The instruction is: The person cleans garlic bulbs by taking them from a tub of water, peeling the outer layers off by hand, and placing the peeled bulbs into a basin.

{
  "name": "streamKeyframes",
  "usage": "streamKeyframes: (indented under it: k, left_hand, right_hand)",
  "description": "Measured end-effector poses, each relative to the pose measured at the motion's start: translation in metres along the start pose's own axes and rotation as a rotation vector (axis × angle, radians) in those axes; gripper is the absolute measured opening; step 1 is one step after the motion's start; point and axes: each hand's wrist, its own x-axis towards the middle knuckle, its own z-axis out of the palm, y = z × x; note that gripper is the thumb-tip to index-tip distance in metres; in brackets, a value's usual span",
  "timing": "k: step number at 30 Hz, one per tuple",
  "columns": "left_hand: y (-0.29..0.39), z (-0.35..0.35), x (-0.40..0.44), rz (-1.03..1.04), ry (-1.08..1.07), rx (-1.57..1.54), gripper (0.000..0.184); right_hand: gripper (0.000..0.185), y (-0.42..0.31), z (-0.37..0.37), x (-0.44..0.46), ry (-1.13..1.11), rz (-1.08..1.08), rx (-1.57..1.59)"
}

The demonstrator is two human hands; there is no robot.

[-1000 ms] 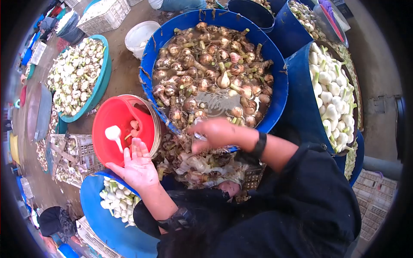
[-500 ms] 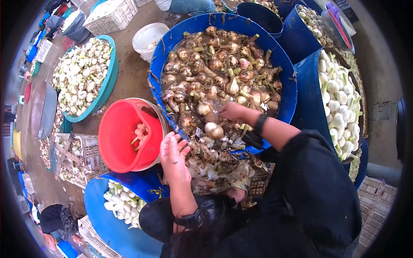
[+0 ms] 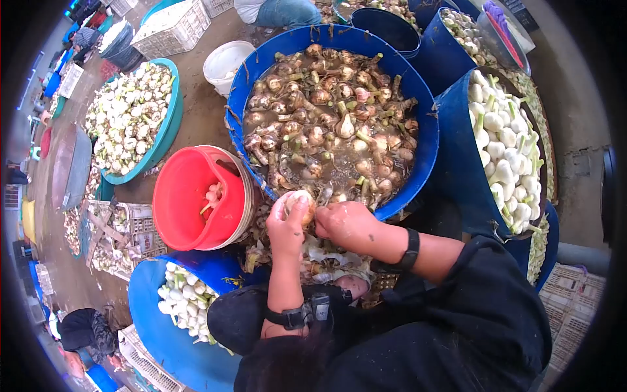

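Note:
A garlic bulb is held in my left hand, fingers wrapped round it at the near rim of a blue tub. My right hand is closed in a pinch right beside the bulb; what its fingertips grip is hidden. Unpeeled garlic bulbs with brown skins and cut stems fill the muddy water in the tub. Beneath my hands lies a heap of peeled-off skins. Just left of my left hand stands a red bucket with a few pinkish pieces inside.
Peeled white garlic fills a tilted blue barrel at right and a blue container at lower left. A teal basin of garlic and a white bucket stand at upper left. A person sits at lower left.
My right hand has come back from the water to the tub's near rim. The left hand, empty before, now holds a garlic bulb, and both hands are together.

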Motion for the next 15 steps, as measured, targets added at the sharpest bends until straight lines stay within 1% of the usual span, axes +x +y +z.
streamKeyframes:
  k: [1,2,4,5,6,8,9,10,11,12,14,15]
  left_hand:
    - [0.005,0.001,-0.002,-0.125,0.021,-0.048,0.032]
    - [0.003,0.0,-0.001,-0.122,0.015,-0.051,0.032]
    - [-0.004,-0.005,0.002,-0.21,-0.045,-0.175,0.03]
    - [-0.002,-0.006,-0.001,-0.231,-0.089,-0.207,0.031]
    - [-0.002,-0.007,-0.001,-0.23,-0.094,-0.204,0.031]
    - [-0.004,-0.007,-0.001,-0.246,-0.152,-0.364,0.034]
    - [-0.003,-0.01,0.001,-0.266,-0.177,-0.384,0.036]
    - [-0.002,-0.01,0.002,-0.267,-0.183,-0.384,0.036]
    - [0.001,-0.01,0.002,-0.177,-0.167,-0.328,0.036]
    - [0.002,-0.009,0.003,-0.086,-0.15,-0.273,0.037]
    - [0.002,-0.008,0.0,-0.092,-0.156,-0.263,0.038]
    - [0.002,-0.008,0.0,-0.092,-0.167,-0.195,0.037]
  right_hand:
    - [0.019,0.0,0.005,-0.001,0.029,0.016,-0.071]
    - [0.019,0.003,0.007,0.001,0.032,0.018,-0.076]
    - [0.02,0.017,0.014,0.01,0.005,0.19,0.179]
    - [0.021,0.024,0.014,0.015,0.071,0.17,0.375]
    - [0.023,0.03,0.013,0.014,-0.159,0.49,0.771]
    - [0.028,0.029,0.015,0.012,-0.206,0.656,1.285]
    - [0.028,0.028,0.012,0.01,-0.2,0.658,1.284]
    - [0.029,0.027,0.008,0.008,-0.162,0.536,1.092]
    - [0.031,0.025,0.002,0.006,-0.123,0.416,0.898]
    - [0.029,0.018,0.0,0.002,0.035,0.155,0.572]
    - [0.025,0.009,-0.003,-0.004,-0.01,0.035,0.191]
    - [0.025,0.007,-0.002,-0.005,-0.01,0.041,0.192]
